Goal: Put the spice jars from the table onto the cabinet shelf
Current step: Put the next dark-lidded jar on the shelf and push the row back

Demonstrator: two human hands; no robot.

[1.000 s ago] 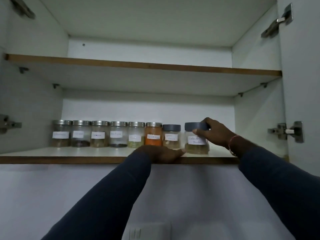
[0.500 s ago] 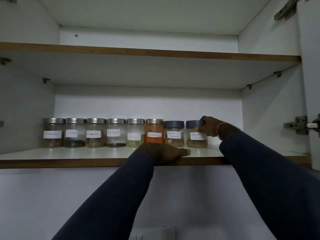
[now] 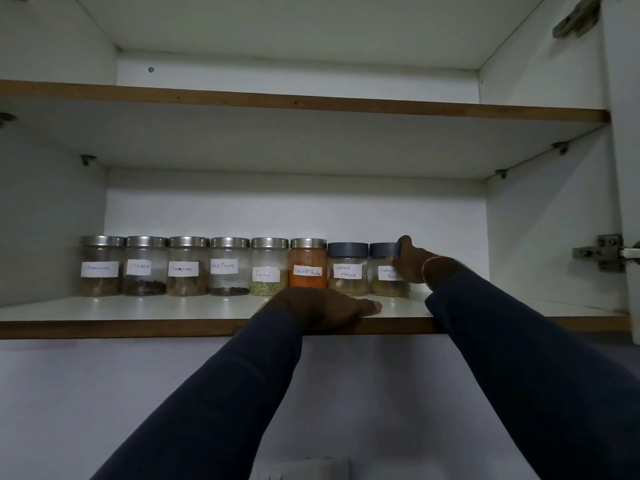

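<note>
On the smooth white, brown-edged shelf (image 3: 138, 310), eight round clear jars (image 3: 228, 266) with paper labels stand in a row: six steel-lidded, two grey-lidded. Furthest right of the orange chilli jar (image 3: 308, 268), the coriander jar (image 3: 382, 287) of tan powder is held by the right hand (image 3: 414, 263), fingers curled round its lid. The left hand (image 3: 322, 306) lies flat before the chilli jar, fingers straight.
</note>
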